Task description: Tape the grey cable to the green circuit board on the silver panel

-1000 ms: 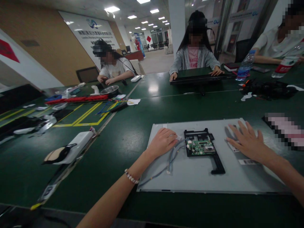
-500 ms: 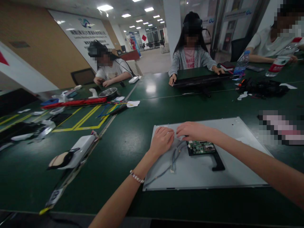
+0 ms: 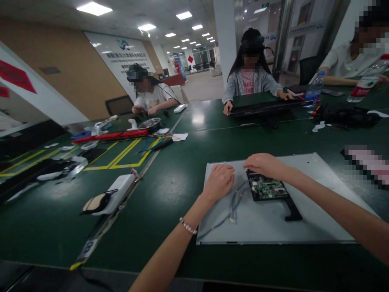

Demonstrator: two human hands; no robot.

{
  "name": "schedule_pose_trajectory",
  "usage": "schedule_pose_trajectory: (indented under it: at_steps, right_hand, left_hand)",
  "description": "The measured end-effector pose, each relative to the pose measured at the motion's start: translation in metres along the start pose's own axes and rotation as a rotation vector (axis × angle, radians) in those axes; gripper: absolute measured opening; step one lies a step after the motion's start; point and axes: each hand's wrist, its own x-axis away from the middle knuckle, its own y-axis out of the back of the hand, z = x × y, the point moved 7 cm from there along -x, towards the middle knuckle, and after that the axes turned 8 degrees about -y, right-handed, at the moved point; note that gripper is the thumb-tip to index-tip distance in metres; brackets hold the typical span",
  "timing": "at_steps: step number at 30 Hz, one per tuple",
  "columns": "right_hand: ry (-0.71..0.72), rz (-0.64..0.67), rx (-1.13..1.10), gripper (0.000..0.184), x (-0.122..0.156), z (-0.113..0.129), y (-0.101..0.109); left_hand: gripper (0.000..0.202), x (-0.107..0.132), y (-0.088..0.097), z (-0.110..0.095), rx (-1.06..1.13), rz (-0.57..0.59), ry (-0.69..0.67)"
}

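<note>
Smooth metal-looking panel (image 3: 261, 227), matt black plastic bracket (image 3: 293, 209), glossy green tabletop (image 3: 170, 182)

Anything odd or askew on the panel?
Nothing spilled or visibly broken. The grey cables look untidy: they trail loosely across the panel, left of the circuit board, and a pale connector seems to lie unplugged.

flat grey panel (image 3: 258, 229) lying on counter (image 3: 158, 215), black bracket (image 3: 293, 209) atop, green circuit board (image 3: 269, 190) within bracket, grey cables (image 3: 234, 202) trailing left
</note>
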Motion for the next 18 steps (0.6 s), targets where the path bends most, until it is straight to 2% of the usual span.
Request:
schedule_pose_trajectory:
  at_steps: [5,8,11,18]
  right_hand:
    - [-0.180,-0.144,-0.027,0.030,0.043,-0.048,0.017]
    - [-0.242,-0.184,-0.037,0.029,0.055,-0.059,0.016]
    - [-0.249,-0.177,-0.048,0.028,0.050,-0.056,0.010]
    - [-0.231,-0.123,-0.039,0.025,0.033,-0.035,-0.012]
  left_hand:
    - [0.054,-0.004,-0.008,-0.025,0.215,0.140,-0.038]
    - [0.074,-0.004,-0.014,-0.039,0.338,0.210,-0.056]
    - [0.082,-0.004,-0.019,-0.044,0.401,0.239,-0.044]
    - [0.083,-0.005,-0.022,-0.043,0.417,0.226,-0.041]
